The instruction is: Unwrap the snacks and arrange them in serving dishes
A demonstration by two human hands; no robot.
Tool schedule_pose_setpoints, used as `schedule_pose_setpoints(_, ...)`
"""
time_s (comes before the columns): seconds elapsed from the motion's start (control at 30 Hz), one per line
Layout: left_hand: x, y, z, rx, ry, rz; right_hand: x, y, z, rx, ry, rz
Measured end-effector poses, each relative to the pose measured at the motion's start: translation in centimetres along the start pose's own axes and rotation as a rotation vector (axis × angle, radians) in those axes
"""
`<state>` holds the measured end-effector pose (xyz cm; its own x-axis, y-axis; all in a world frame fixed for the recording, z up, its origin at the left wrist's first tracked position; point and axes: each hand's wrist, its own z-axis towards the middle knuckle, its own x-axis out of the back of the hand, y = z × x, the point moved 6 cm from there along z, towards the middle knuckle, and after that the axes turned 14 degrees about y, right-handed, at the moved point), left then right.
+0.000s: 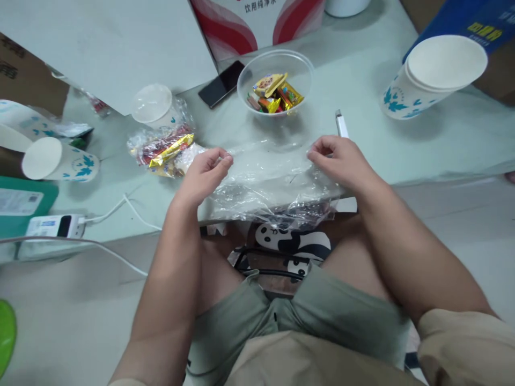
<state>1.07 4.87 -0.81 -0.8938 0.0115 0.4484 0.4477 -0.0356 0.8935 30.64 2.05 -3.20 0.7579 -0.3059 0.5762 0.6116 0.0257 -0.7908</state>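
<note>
The clear plastic film (pixel 267 179) (bag or loose sheet, can't really be told) is held spread out on the near side of the bowl (pixel 309 88), with its lower part draped over the edge of the table (pixel 362 59). Its left end is pinched between thumb and fingers by the left hand (pixel 206 172), and its right end is gripped pretty much the same way by the right hand (pixel 338 162). A few wrapped candies (pixel 277 96), mostly yellow, are piled in the bowl. A black phone (pixel 221 84) is laid flat just left of the bowl, and a snack bag (pixel 167 151) is parked further left and nearer. Nested paper cups (pixel 416 94) are stood well right of the bowl, and a red-and-white box (pixel 259 29) is set behind it.
</note>
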Motion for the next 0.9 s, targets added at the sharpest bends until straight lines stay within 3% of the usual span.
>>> schedule_pose_setpoints(0.1,0.7,0.7,0.0,-0.078,0.042,0.118,0.2,0.3,0.5,-0.007,0.061,0.094)
schedule_pose_setpoints(0.23,1.5,0.7,0.6,-0.118,0.163,0.179,-0.7,1.4,1.4,-0.215,0.07,0.237)
schedule_pose_setpoints(0.3,1.8,-0.1,1.0,-0.039,0.246,0.12,-0.9,1.6,1.8,-0.243,0.092,0.233)
schedule_pose_setpoints(0.4,1.5,-1.7,1.1,0.175,0.324,-0.077,-0.4,1.3,2.3,-0.167,0.188,0.226)
schedule_pose_setpoints(0.5,0.3,-2.1,0.5,0.323,0.275,-0.278,0.4,0.8,2.3,-0.156,0.295,0.265)
schedule_pose_setpoints(0.63,-1.1,-1.7,-0.2,0.388,0.215,-0.434,1.1,0.1,1.8,-0.177,0.345,0.291)
schedule_pose_setpoints(0.77,-1.0,-2.1,0.6,0.375,0.346,-0.469,1.2,0.7,1.8,-0.208,0.338,0.348)
schedule_pose_setpoints(0.9,-0.6,-2.1,2.5,0.238,0.373,-0.343,0.8,1.8,1.7,-0.303,0.335,0.441)
